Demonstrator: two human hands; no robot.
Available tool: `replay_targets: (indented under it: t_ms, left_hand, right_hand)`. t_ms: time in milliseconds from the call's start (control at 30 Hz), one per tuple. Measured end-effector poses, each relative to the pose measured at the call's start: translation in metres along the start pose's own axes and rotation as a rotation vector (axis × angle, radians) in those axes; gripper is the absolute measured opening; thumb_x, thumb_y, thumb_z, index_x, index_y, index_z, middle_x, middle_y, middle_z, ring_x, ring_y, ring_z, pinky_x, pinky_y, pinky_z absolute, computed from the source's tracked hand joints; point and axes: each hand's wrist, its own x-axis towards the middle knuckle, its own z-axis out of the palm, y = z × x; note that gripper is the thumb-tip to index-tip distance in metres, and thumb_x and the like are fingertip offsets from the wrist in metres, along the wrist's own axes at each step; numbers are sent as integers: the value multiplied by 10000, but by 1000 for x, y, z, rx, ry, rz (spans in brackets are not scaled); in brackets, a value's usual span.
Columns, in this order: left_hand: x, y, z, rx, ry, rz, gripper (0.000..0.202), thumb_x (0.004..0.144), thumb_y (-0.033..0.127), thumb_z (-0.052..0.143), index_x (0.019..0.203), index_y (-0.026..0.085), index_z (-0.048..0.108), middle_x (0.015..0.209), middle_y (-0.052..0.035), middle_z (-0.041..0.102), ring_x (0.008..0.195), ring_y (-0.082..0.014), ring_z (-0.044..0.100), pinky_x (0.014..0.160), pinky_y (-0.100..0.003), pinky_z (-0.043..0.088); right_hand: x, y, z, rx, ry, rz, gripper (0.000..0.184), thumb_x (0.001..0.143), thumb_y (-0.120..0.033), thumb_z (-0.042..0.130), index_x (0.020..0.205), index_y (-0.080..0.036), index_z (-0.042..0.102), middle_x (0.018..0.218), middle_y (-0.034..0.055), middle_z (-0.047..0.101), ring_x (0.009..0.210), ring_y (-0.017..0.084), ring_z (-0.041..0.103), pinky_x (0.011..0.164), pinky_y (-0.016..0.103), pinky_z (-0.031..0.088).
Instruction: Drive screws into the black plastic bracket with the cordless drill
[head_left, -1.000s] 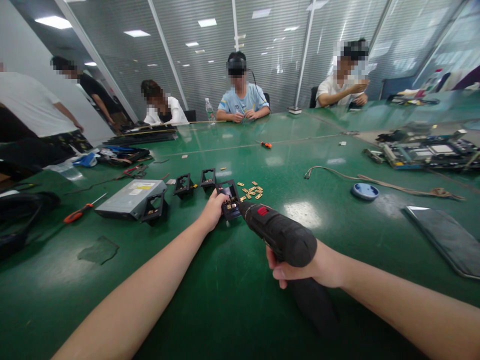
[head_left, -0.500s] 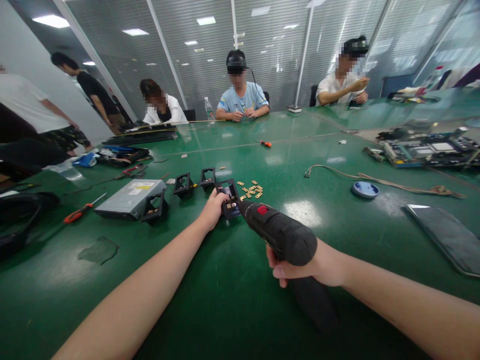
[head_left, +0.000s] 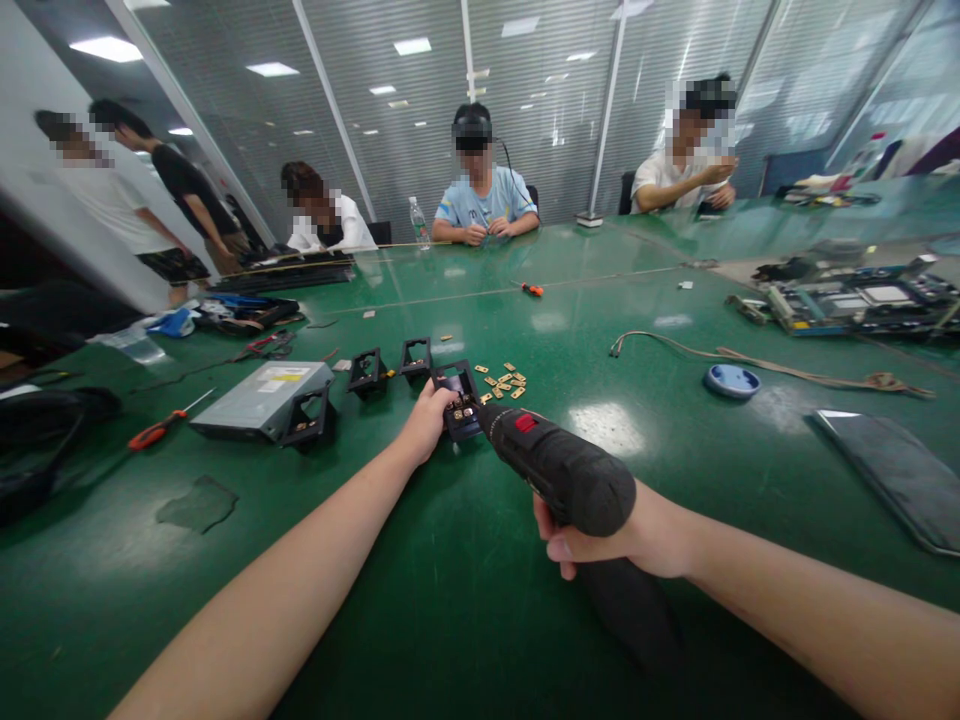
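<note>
My left hand (head_left: 430,418) is closed on the left side of a black plastic frame (head_left: 466,428), which has small brass pieces inside it. A black cordless drill (head_left: 562,455) with a red switch is gripped in my right hand (head_left: 574,540). Its nose points at the frame's right side; whether the tip touches is hidden. Several brass plates (head_left: 508,380) lie loose just beyond the frame. Similar black frames stand to the left: one (head_left: 415,360) behind my left hand, another (head_left: 367,372) farther left, and a third (head_left: 309,418) against a silver disc drive (head_left: 262,395).
An orange screwdriver (head_left: 157,430) lies at left, another (head_left: 532,290) farther back. On the right are a blue round lid (head_left: 731,380), a phone (head_left: 892,475), a cable (head_left: 675,345) and circuit boards (head_left: 862,300). Several people sit or stand beyond the green table (head_left: 480,600).
My hands, the drill and the black frame stay almost where they were. At far left, a standing person in a white shirt has shifted to the right and their head has come into view.
</note>
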Motion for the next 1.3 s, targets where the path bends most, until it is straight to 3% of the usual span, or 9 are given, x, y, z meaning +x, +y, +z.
replay_targets:
  t_ms: [133,567,1033,1300]
  left_hand:
    - [2,-2,-1,5,0,10,455,677,351,683,1108,245,583,874,13,684,802,-210,683,725,-334,567]
    - [-2,1,1,-5,7,12,418,678,347,701,1067,242,590,862,17,672,777,-199,678,724,-334,581]
    - [3,-5,-3,-10,-4,13,453,684,351,694,1113,242,596,890,3,686,819,-220,695,762,-363,579]
    - [3,-5,-3,-10,9,18,441,686,348,695,1102,235,604,912,1,700,829,-210,687,749,-338,568]
  right_hand:
    - [0,1,-1,-19,10,18,776,748,-177,949,1427,-192,575,849,-33,676,631,140,707,596,290,633]
    - [0,3,-1,-7,-7,12,599,745,-194,958,1262,-172,655,830,-26,673,642,147,707,614,302,638]
    - [-2,9,-2,26,13,45,801,723,-216,982,1419,-206,586,838,-24,684,656,154,705,627,311,632]
    - [-1,6,0,5,0,16,692,735,-208,964,1344,-213,635,835,-29,658,671,157,696,627,310,631]
